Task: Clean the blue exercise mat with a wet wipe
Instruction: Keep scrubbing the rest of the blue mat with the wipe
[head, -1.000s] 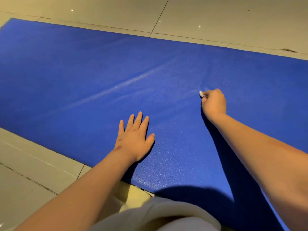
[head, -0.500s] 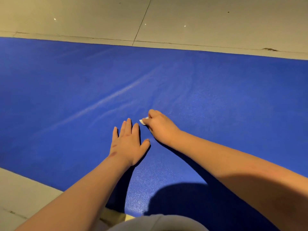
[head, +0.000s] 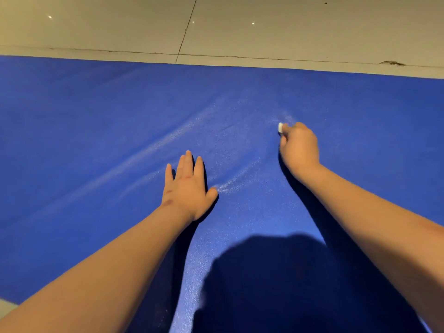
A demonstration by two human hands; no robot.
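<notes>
The blue exercise mat [head: 96,131] fills most of the view, with pale wet streaks running across its middle. My left hand [head: 186,188] lies flat on the mat, fingers straight and together. To its right and a little farther away, my right hand [head: 299,146] is curled round a small balled-up white wet wipe [head: 280,127], of which only a tip shows past the fingers. That hand presses the wipe against the mat surface.
Beige floor tiles [head: 264,27] with dark grout lines run beyond the mat's far edge. A sliver of tile [head: 4,302] shows at the lower left corner. My own shadow [head: 276,284] falls on the mat's near part.
My right hand with the wipe swept left toward my left hand, then back out to the right. The camera moved forward over the mat. My left hand stayed flat.
</notes>
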